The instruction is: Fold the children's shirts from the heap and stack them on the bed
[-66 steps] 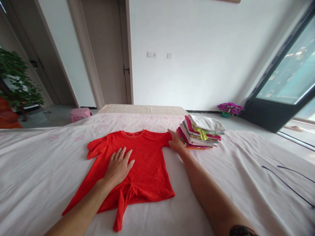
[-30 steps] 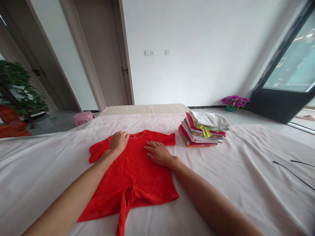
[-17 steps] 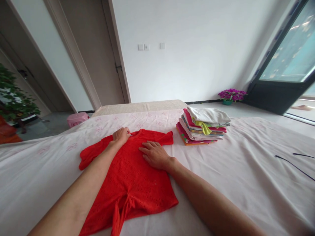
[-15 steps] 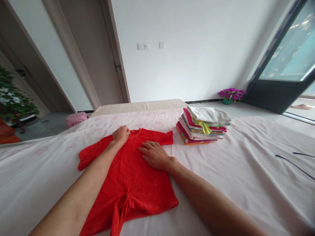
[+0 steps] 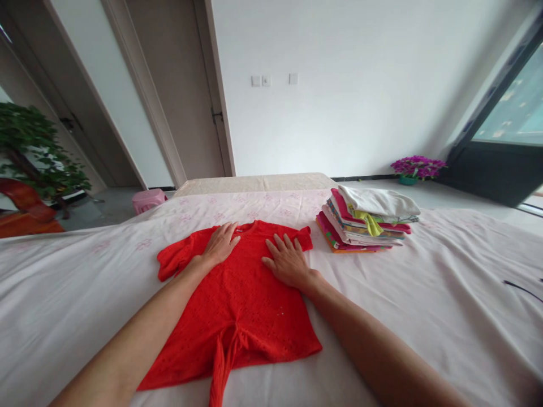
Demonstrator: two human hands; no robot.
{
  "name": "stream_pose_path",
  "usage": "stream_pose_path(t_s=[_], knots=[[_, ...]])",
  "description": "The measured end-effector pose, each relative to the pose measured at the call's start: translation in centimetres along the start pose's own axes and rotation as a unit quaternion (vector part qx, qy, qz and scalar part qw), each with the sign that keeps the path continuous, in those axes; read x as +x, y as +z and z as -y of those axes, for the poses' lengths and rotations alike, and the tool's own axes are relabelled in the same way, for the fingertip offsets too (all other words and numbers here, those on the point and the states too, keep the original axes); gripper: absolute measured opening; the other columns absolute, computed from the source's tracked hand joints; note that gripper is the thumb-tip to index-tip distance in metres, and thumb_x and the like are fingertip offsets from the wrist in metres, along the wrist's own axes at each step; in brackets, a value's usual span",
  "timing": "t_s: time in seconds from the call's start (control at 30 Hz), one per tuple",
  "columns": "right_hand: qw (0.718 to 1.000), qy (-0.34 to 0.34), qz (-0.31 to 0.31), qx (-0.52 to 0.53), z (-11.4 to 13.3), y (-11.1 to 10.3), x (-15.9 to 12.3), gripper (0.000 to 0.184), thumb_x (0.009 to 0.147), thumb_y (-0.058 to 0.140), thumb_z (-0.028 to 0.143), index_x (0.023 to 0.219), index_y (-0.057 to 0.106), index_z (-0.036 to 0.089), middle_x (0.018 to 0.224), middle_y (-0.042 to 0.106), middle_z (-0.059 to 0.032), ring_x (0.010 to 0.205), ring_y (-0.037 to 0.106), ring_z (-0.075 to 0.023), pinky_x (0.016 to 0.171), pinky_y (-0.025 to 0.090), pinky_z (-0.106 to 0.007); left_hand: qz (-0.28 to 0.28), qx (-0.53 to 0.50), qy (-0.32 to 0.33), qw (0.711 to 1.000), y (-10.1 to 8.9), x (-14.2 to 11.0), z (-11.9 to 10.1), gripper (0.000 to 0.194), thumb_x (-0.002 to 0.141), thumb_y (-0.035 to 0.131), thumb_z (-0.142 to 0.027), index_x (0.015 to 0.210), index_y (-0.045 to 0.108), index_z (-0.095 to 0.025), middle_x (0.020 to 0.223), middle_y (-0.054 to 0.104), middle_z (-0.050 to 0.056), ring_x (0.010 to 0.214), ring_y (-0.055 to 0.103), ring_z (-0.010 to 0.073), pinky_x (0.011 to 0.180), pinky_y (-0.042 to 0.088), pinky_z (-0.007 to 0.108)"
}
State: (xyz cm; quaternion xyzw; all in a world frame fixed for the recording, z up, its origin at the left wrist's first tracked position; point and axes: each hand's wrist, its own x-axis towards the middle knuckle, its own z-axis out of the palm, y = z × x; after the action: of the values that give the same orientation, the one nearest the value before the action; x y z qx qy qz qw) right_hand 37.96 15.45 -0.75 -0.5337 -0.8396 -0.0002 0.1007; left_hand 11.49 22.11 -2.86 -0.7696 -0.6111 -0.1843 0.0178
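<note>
A red short-sleeved top [image 5: 250,294] lies spread on the sheet, its neckline away from me and a knotted tie at its near hem. My left hand [image 5: 220,244] rests flat near the collar on the left shoulder side, fingers stretched out. On the right side of the chest lies my right hand [image 5: 288,261], palm down with fingers spread. Both hands touch the fabric and neither grips it. Some of the top's left side is hidden under my left forearm.
A stack of folded clothes [image 5: 365,220] sits right of the top on the pale floral sheet [image 5: 382,316]. A dark cord [image 5: 524,289] lies at the far right. Beyond the bed are a pink stool [image 5: 148,199], purple flowers [image 5: 418,167] and a leafy plant [image 5: 38,152].
My left hand has let go of the collar and now lies flat with fingers extended. My right hand has spread its fingers on the chest. The view has turned slightly left.
</note>
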Motion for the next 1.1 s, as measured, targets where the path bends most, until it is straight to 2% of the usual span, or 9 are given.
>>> stream_pose_path(t_s=[0.1, 0.23, 0.37, 0.43, 0.57, 0.67, 0.83, 0.97, 1.1], knots=[[0.998, 0.067, 0.006, -0.02, -0.6, 0.7, 0.7, 0.067, 0.097, 0.031, 0.06, 0.153, 0.035, 0.023, 0.162, 0.024, -0.0122, 0.146, 0.021, -0.0379, 0.115, 0.013, -0.058, 0.045, 0.001, 0.01, 0.999, -1.1, -2.8, 1.5, 0.061, 0.095, 0.04, -0.049, 0.15, 0.038, -0.021, 0.157, 0.038, 0.008, 0.146, 0.032, 0.0232, 0.119, 0.024, 0.04], [0.996, 0.086, -0.011, -0.033, -0.9, 1.2, 1.1, 0.066, 0.098, 0.031, 0.059, 0.153, 0.035, 0.023, 0.16, 0.028, -0.0127, 0.146, 0.023, -0.0352, 0.115, 0.012, -0.055, 0.058, 0.014, -0.045, 0.997, -3.3, -5.4, 4.1, 0.06, 0.092, 0.044, -0.051, 0.145, 0.046, -0.024, 0.156, 0.04, 0.006, 0.146, 0.032, 0.0243, 0.12, 0.02, 0.042], [0.995, 0.085, -0.02, -0.039, -0.9, 1.6, 1.2, 0.064, 0.098, 0.031, 0.058, 0.152, 0.036, 0.025, 0.16, 0.029, -0.0116, 0.146, 0.023, -0.0341, 0.115, 0.01, -0.054, 0.011, 0.037, -0.185, 0.982, -6.0, -7.0, 7.5, 0.051, 0.096, 0.031, -0.039, 0.136, 0.055, -0.02, 0.143, 0.056, 0.01, 0.134, 0.048, 0.022, 0.113, 0.033, 0.035], [0.995, 0.084, -0.022, -0.039, -0.9, 1.7, 1.2, 0.064, 0.097, 0.032, 0.058, 0.152, 0.037, 0.025, 0.16, 0.029, -0.0113, 0.145, 0.024, -0.0338, 0.115, 0.011, -0.054, -0.012, 0.055, -0.284, 0.957, -7.2, -7.8, 9.2, 0.052, 0.094, 0.031, -0.038, 0.131, 0.059, -0.015, 0.136, 0.059, 0.018, 0.127, 0.054, 0.0302, 0.105, 0.041, 0.044], [0.996, 0.084, -0.018, -0.038, -1.0, 1.7, 1.3, 0.063, 0.098, 0.031, 0.058, 0.152, 0.037, 0.025, 0.159, 0.03, -0.0109, 0.145, 0.024, -0.0324, 0.116, 0.011, -0.053, -0.021, 0.066, -0.413, 0.908, -8.1, -9.0, 11.8, 0.054, 0.076, 0.057, -0.053, 0.112, 0.068, -0.015, 0.125, 0.061, 0.028, 0.116, 0.056, 0.0466, 0.088, 0.047, 0.057], [0.996, 0.083, -0.018, -0.038, -1.0, 1.6, 1.2, 0.063, 0.098, 0.031, 0.057, 0.151, 0.037, 0.025, 0.159, 0.031, -0.0106, 0.145, 0.024, -0.0318, 0.116, 0.011, -0.052, -0.032, 0.041, -0.43, 0.902, -8.0, -9.1, 12.2, 0.049, 0.072, 0.062, -0.053, 0.105, 0.069, -0.018, 0.115, 0.067, 0.023, 0.108, 0.062, 0.0419, 0.084, 0.05, 0.051], [0.996, 0.081, -0.011, -0.037, -0.9, 1.3, 1.1, 0.062, 0.098, 0.03, 0.056, 0.152, 0.036, 0.025, 0.159, 0.031, -0.011, 0.145, 0.023, -0.0307, 0.115, 0.012, -0.051, -0.093, -0.012, -0.4, 0.912, -8.1, -8.2, 11.9, 0.042, 0.09, 0.04, -0.046, 0.115, 0.059, -0.018, 0.109, 0.071, 0.01, 0.1, 0.068, 0.0223, 0.079, 0.053, 0.03], [0.996, 0.077, -0.025, -0.032, -0.9, 1.3, 1.1, 0.061, 0.098, 0.032, 0.055, 0.15, 0.038, 0.025, 0.158, 0.033, -0.0113, 0.144, 0.026, -0.031, 0.115, 0.014, -0.05, -0.121, -0.002, -0.405, 0.906, -8.2, -7.9, 11.9, 0.043, 0.09, 0.044, -0.046, 0.122, 0.054, -0.019, 0.114, 0.07, 0.012, 0.107, 0.066, 0.0267, 0.085, 0.052, 0.035], [0.997, 0.074, -0.024, -0.028, -0.9, 1.3, 1.0, 0.061, 0.098, 0.033, 0.055, 0.15, 0.039, 0.024, 0.158, 0.033, -0.0116, 0.144, 0.027, -0.0311, 0.115, 0.014, -0.05, -0.11, 0.019, -0.427, 0.897, -7.9, -8.4, 11.9, 0.045, 0.086, 0.052, -0.044, 0.125, 0.053, -0.02, 0.12, 0.067, 0.017, 0.108, 0.065, 0.0345, 0.085, 0.052, 0.046]])
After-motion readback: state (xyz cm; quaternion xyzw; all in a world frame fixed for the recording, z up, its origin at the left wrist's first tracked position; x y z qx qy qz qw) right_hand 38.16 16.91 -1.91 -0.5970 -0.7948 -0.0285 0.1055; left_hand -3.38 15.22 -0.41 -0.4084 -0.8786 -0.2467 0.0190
